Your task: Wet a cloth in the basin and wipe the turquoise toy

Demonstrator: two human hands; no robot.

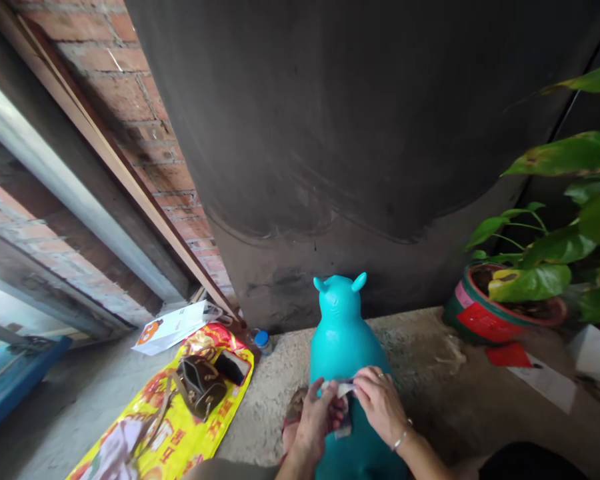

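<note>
Dark cloth (527, 461), perhaps over a knee, rises at the bottom right edge; just ahead, a turquoise animal-shaped toy (347, 340) stands upright with its back to the camera, and over that back the two hands meet; the left hand (316, 415) pinches one end of a pale strip (344, 389), the right hand (379, 402) the other, so both grips look closed on it; a tug from opposite sides could tear it if it is as thin as paper, or slip it from the fingertips; a second pale piece (344, 432) shows below the left hand, though whether that hand holds it I cannot tell; lying loose, it could slide off the smooth, rounded back; leaning hard on the toy might tip it; to the left, a handbag (200, 387) and a phone (234, 365) rest on a yellow sheet (233, 395), where a careless foot could catch them; farther off, a blue-capped jar (261, 341) could be knocked over; a dark panel (360, 133) stands behind
</note>
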